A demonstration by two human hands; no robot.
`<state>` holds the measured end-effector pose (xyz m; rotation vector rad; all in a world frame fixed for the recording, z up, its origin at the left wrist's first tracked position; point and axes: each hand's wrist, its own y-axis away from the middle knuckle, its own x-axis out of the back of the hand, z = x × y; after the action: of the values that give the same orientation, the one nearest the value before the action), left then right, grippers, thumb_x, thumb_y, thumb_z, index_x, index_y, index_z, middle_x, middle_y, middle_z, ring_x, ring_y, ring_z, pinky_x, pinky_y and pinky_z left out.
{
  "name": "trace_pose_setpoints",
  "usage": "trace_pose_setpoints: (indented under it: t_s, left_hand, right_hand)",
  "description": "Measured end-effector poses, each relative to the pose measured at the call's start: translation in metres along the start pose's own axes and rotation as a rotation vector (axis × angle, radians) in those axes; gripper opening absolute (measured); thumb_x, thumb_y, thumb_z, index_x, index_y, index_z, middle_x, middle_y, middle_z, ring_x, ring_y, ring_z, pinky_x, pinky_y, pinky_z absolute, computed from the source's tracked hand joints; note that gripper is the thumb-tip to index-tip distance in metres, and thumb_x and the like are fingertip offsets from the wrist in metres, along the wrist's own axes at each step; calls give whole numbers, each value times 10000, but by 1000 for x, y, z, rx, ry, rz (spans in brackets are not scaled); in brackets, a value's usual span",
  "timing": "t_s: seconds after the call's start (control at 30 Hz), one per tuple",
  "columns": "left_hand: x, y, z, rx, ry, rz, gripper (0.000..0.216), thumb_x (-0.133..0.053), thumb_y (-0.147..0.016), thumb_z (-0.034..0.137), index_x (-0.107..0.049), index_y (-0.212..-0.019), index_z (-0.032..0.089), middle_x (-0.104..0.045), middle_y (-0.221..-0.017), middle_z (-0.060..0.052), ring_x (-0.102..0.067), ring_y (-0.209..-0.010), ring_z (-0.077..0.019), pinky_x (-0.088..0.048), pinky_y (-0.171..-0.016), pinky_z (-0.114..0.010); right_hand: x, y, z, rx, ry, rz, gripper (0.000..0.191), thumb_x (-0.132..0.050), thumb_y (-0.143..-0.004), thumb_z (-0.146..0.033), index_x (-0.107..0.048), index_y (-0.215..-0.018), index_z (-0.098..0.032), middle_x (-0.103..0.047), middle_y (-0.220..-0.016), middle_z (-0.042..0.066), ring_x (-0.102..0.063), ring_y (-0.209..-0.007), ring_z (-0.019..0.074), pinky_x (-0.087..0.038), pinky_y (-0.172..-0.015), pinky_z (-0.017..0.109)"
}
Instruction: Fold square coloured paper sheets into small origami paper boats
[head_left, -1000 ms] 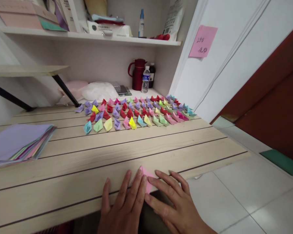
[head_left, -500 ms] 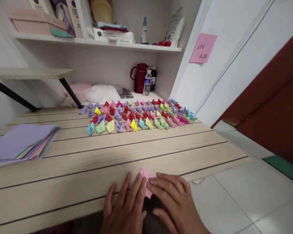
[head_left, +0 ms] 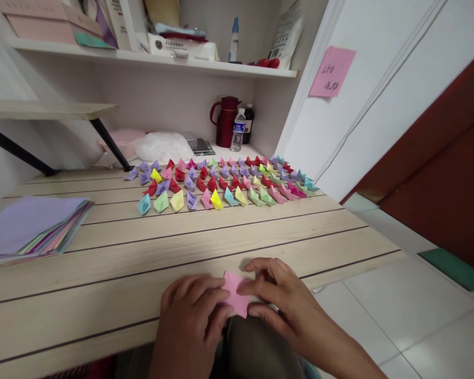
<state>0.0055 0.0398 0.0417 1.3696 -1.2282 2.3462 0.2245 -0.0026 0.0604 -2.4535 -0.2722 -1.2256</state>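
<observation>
Well, at bottom centre the left hand (head_left: 195,308) pinches the paper (head_left: 237,302); the right hand (head_left: 280,297), half-open, touches it; even fingertip pressure should crease it cleanly.

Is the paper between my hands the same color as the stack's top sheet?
No, the paper is pink, while the top sheet is purple.

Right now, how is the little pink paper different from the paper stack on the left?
The pink paper is a small, folded piece; the paper stack has many bigger sheets. The pink paper shows just pink; the paper stack has a purple top and colourful edges. The pink paper is held; the paper stack lies untouched. Both are paper.
</observation>
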Motion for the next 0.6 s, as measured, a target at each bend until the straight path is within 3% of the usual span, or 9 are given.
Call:
trace_pose_setpoints:
  t_s: [0.2, 0.3, 0.4, 0.5, 0.6]
  left_hand:
    - [-3, -1, -9, 87, 99, -131, 359, -843, -691, 286, -658, -994, 340, -742, -1050, 64, -669, -962, -248, -428, -846, -448]
    - [-1, 1, -15, 98, 122, -188, 400, -853, -676, 308, -659, -1023, 359, -733, -1072, 61, -659, -982, -251, -424, -851, -444]
    - [-1, 1, -16, 99, 135, -187, 293, -787, -750, 278, -670, -1002, 369, -732, -1029, 67, -659, -964, -238, -417, -843, -436]
    - [-3, -1, -13, 142, 136, -132, 109, -666, -856, 246, -681, -906, 342, -719, -906, 64, -657, -884, -222, -408, -811, -431]
    - [-3, -4, -10, 162, 124, -123, 78, -706, -823, 257, -673, -865, 314, -696, -854, 51, -644, -841, -231, -403, -789, -433]
  right_hand:
    - [2, -7, 8, 68, -54, 7, 383, -660, -953, -346, -585, -1325, -303, -624, -1178, 69, -559, -1071, 258, -446, -913, 429]
    - [4, -11, 13, 64, -156, 1, 293, -633, -975, -299, -636, -1268, -295, -644, -1118, 54, -586, -1060, 226, -461, -903, 372]
    - [6, -14, 15, 33, -216, -5, 195, -630, -977, -244, -700, -1156, -277, -655, -1047, 36, -614, -1010, 187, -470, -877, 313]
    - [8, -16, 13, 31, -225, -4, 226, -734, -905, -312, -724, -1125, -267, -640, -1073, 47, -618, -1011, 192, -476, -865, 297]
    - [7, -16, 12, 46, -249, 10, 250, -768, -873, -321, -734, -1116, -269, -633, -1095, 52, -619, -1027, 193, -481, -872, 289]
